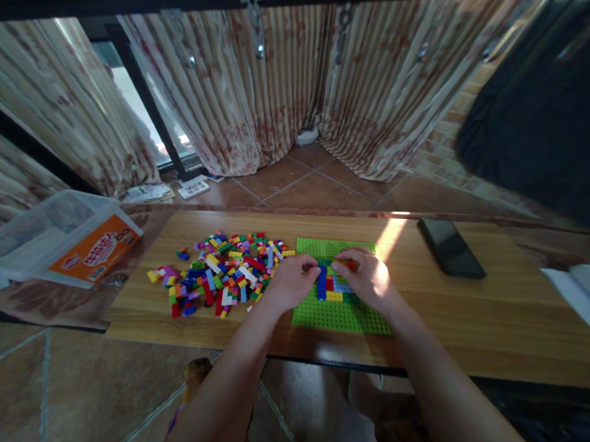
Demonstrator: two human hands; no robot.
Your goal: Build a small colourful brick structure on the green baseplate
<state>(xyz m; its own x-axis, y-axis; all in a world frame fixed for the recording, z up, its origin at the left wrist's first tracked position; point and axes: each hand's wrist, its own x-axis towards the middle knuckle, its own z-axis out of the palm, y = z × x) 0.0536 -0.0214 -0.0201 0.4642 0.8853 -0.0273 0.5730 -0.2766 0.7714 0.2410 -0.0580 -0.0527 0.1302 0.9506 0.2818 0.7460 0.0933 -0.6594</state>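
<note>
A green studded baseplate lies on the table, with blue, red, yellow and light-blue toy bricks pressed onto its middle. My left hand reaches over the plate's left edge, thumb and fingers closed together beside an upright-running blue brick; whatever they pinch is too small to make out. On the other side of the built bricks, my right hand has its thumb and fingers closed in a pinch. A bit of orange-red shows at those fingertips, partly hidden by the hand. A yellow brick sits at the near side of the build.
Left of the plate spreads a pile of loose mixed-colour bricks. A black phone lies on the right of the wooden table, near white paper. A clear plastic box with an orange label stands at far left. Striped curtains hang behind.
</note>
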